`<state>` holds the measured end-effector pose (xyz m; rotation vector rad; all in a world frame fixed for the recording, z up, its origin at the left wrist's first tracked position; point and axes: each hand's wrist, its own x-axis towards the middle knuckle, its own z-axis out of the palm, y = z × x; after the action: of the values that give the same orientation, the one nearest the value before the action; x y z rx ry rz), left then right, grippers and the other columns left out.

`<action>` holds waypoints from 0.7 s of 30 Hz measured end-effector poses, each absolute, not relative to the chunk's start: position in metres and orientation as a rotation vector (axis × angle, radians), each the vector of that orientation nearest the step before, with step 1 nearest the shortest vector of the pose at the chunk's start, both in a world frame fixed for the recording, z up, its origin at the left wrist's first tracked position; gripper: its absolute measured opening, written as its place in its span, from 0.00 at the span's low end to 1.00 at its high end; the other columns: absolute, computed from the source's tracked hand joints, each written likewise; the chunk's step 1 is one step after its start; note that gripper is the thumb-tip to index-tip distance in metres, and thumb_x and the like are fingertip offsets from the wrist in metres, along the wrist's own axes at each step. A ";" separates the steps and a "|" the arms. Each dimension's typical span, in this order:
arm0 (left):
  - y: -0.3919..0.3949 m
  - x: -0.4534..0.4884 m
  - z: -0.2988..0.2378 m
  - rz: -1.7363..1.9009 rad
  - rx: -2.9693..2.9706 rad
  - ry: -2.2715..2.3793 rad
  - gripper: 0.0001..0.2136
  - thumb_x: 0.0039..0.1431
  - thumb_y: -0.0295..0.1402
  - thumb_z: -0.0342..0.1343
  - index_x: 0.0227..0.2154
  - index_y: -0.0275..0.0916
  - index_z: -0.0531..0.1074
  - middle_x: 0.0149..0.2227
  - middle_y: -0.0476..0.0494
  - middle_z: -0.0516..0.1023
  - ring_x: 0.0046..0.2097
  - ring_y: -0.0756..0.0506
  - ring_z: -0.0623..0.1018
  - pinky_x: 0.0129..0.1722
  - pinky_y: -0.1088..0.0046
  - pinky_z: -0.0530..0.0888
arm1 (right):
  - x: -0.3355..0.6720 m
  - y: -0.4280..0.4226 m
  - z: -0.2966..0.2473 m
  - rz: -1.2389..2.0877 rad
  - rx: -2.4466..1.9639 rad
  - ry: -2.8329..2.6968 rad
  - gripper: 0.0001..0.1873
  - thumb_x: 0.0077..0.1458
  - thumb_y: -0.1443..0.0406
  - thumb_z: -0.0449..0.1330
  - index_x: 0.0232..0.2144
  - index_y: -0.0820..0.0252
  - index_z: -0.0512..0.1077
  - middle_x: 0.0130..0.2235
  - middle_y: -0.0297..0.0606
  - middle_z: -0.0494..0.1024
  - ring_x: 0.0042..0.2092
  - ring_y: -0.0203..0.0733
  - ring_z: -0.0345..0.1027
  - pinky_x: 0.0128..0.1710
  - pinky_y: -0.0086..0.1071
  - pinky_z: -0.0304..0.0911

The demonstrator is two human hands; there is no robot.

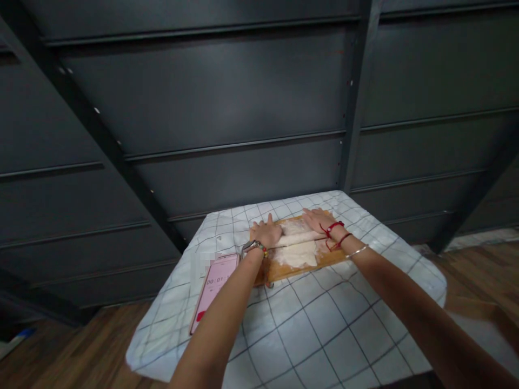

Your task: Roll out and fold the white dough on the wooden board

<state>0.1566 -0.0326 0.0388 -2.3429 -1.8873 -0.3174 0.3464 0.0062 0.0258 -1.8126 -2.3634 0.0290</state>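
A pale, flour-dusted rolling pin (pixel 300 237) lies across a wooden board (pixel 290 271). Over its left end rests my left hand (pixel 267 233), palm down with the fingers stretched out. My right hand (pixel 319 220) presses flat on the other end, its fingers extended forward. Both palms hide the pin's ends, and neither hand wraps around it. On the near side of the pin, a thin sheet of dough (pixel 298 254) with a ragged edge is spread on the board. White flour (pixel 292 225) covers the board beyond the pin.
A phone (pixel 217 283) showing a running timer lies left of the board, partly behind my left forearm. The table wears a white checked cloth (pixel 320 310). A dark panelled wall (pixel 243 97) stands behind it. An open box (pixel 478 319) sits at the lower right on the wooden floor.
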 end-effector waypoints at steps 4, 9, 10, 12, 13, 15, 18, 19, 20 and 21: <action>-0.058 0.152 0.022 -0.320 -2.323 -1.896 0.20 0.64 0.39 0.42 0.57 0.44 0.62 0.54 0.39 0.69 0.56 0.35 0.66 0.52 0.50 0.63 | 0.356 -0.035 0.007 -0.057 -1.613 -2.453 0.30 0.63 0.53 0.34 0.60 0.56 0.59 0.61 0.39 0.62 0.62 0.49 0.50 0.60 0.47 0.45; -0.072 0.151 0.014 -0.332 -2.316 -1.837 0.22 0.64 0.39 0.38 0.60 0.43 0.58 0.56 0.39 0.67 0.58 0.35 0.64 0.54 0.49 0.60 | 0.366 -0.051 -0.004 0.052 -1.470 -2.503 0.32 0.63 0.51 0.32 0.61 0.54 0.58 0.60 0.36 0.62 0.63 0.48 0.48 0.60 0.46 0.45; -0.066 0.153 0.018 -0.309 -2.320 -1.866 0.21 0.63 0.39 0.40 0.58 0.44 0.61 0.55 0.39 0.68 0.56 0.36 0.66 0.53 0.52 0.62 | 0.365 -0.041 0.000 0.072 -1.499 -2.497 0.32 0.63 0.51 0.32 0.60 0.55 0.59 0.61 0.37 0.62 0.62 0.47 0.50 0.60 0.45 0.45; -0.050 0.156 0.029 -0.277 -2.337 -1.912 0.18 0.63 0.39 0.46 0.53 0.43 0.65 0.53 0.40 0.69 0.52 0.39 0.69 0.50 0.56 0.67 | 0.359 -0.017 0.010 0.076 -1.642 -2.444 0.30 0.64 0.53 0.33 0.60 0.57 0.59 0.60 0.40 0.63 0.61 0.46 0.53 0.60 0.44 0.45; -0.043 0.158 0.035 -0.276 -2.344 -1.919 0.17 0.62 0.39 0.49 0.52 0.41 0.66 0.52 0.40 0.69 0.50 0.41 0.71 0.48 0.57 0.69 | 0.356 -0.005 0.016 0.082 -1.749 -2.381 0.30 0.64 0.54 0.33 0.60 0.59 0.58 0.59 0.43 0.64 0.61 0.47 0.54 0.59 0.45 0.46; -0.033 0.159 0.042 -0.291 -2.353 -1.908 0.17 0.61 0.39 0.52 0.50 0.37 0.66 0.51 0.40 0.68 0.48 0.44 0.72 0.46 0.59 0.71 | 0.351 0.008 0.022 0.077 -1.854 -2.317 0.29 0.65 0.56 0.33 0.60 0.61 0.57 0.57 0.47 0.66 0.59 0.48 0.56 0.58 0.46 0.47; -0.039 0.157 0.037 -0.299 -2.354 -1.901 0.16 0.62 0.38 0.50 0.51 0.40 0.66 0.51 0.41 0.70 0.50 0.41 0.71 0.48 0.57 0.69 | 0.351 -0.004 0.020 0.045 -1.792 -2.362 0.28 0.65 0.56 0.34 0.59 0.58 0.59 0.58 0.43 0.65 0.60 0.48 0.56 0.58 0.45 0.47; -0.046 0.156 0.032 -0.302 -2.349 -1.897 0.16 0.62 0.37 0.48 0.52 0.42 0.66 0.52 0.40 0.70 0.52 0.39 0.70 0.50 0.56 0.66 | 0.353 -0.014 0.016 0.024 -1.736 -2.395 0.29 0.64 0.55 0.34 0.59 0.56 0.60 0.59 0.41 0.65 0.60 0.48 0.54 0.59 0.45 0.47; -0.054 0.154 0.026 -0.312 -2.339 -1.880 0.18 0.63 0.37 0.45 0.54 0.43 0.64 0.53 0.40 0.70 0.54 0.38 0.68 0.53 0.54 0.63 | 0.356 -0.026 0.011 0.005 -1.661 -2.437 0.29 0.64 0.54 0.34 0.59 0.55 0.61 0.59 0.39 0.64 0.61 0.49 0.53 0.59 0.45 0.47; -0.061 0.153 0.019 -0.327 -2.327 -1.852 0.20 0.64 0.37 0.42 0.57 0.43 0.62 0.54 0.39 0.69 0.56 0.36 0.66 0.55 0.52 0.60 | 0.359 -0.037 0.006 -0.004 -1.606 -2.465 0.30 0.64 0.52 0.33 0.59 0.54 0.61 0.60 0.38 0.63 0.61 0.49 0.52 0.59 0.46 0.47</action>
<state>0.1530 -0.0606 0.0191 -2.3268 -1.8524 -0.3266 0.3592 -0.0368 0.0063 -1.6059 -2.4654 -0.0044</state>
